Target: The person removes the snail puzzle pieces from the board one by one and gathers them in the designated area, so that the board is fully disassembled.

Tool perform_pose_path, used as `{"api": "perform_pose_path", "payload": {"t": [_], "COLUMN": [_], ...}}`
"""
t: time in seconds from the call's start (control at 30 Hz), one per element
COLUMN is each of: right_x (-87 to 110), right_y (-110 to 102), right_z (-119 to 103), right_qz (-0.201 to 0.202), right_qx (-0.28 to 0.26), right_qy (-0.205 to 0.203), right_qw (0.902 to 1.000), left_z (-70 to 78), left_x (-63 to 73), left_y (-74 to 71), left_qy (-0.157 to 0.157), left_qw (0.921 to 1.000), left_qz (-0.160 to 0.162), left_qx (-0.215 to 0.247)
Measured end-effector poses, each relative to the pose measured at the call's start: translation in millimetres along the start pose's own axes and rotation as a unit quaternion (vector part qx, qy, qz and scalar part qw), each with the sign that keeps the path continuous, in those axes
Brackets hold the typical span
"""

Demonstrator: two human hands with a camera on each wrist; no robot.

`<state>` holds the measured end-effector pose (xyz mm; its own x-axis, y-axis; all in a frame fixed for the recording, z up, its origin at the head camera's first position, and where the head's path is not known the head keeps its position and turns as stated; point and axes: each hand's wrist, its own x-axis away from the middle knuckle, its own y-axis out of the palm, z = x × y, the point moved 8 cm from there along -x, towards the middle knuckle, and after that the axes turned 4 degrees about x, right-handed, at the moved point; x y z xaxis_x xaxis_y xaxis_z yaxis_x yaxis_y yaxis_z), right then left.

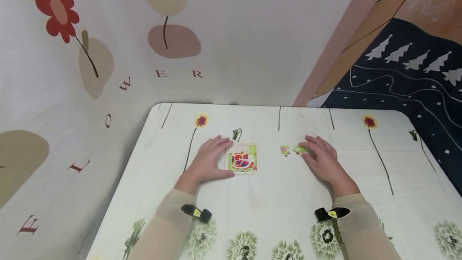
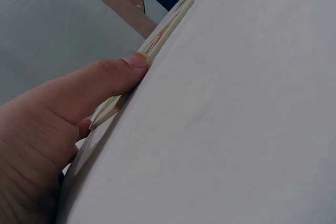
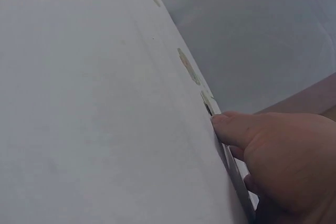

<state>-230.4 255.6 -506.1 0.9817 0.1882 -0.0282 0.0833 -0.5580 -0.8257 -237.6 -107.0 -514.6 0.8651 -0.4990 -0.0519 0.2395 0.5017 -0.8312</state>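
Observation:
A small square jigsaw puzzle board [image 1: 242,159] with a pale wooden rim lies on the table, showing a red and purple snail-like picture on green. My left hand [image 1: 211,159] holds its left side, thumb along the near edge and fingers at the far corner. In the left wrist view the thumb [image 2: 113,77] presses the rim. To the right, my right hand [image 1: 321,159] pinches a green puzzle piece [image 1: 298,149] between thumb and fingers, partly covering it. Another puzzle piece [image 1: 285,150], green with a pink spot, lies just left of it, untouched.
A white cloth with printed flowers covers the table [image 1: 252,204]. Behind it and along the left hangs a pale printed sheet [image 1: 245,51]. A dark cloth with white trees [image 1: 408,75] hangs at the right. Black straps with small devices sit on both wrists.

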Motion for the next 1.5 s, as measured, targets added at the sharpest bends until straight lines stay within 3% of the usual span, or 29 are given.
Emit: {"api": "perform_pose_path", "payload": {"t": [0.27,0.47,0.8,1.2,1.5], "right_x": [0.1,-0.2,-12.4,-30.6,-39.1], "right_y": [-1.1,2.7,18.3,60.7,77.5], "right_z": [-0.9,-6.3,-55.3,-107.3,-130.0], "right_qz": [0.001,0.029,0.091,0.035,0.011], "right_qx": [-0.014,-0.032,-0.033,0.038,0.081], "right_qy": [-0.001,-0.001,-0.05,-0.059,-0.026], "right_qw": [0.9999,0.9991,0.994,0.9969,0.9963], "left_z": [-0.4,0.1,0.6,1.6,2.9], "left_x": [-0.5,-0.2,-1.3,1.5,2.3], "left_y": [0.7,0.0,-2.3,-1.2,-3.5], "left_qy": [-0.001,0.0,0.013,0.002,0.003], "left_qw": [1.0,1.0,0.9999,0.9998,1.0], "left_qz": [-0.003,-0.001,0.007,0.001,-0.001], "left_qx": [0.0,0.003,0.004,0.018,0.008]}}
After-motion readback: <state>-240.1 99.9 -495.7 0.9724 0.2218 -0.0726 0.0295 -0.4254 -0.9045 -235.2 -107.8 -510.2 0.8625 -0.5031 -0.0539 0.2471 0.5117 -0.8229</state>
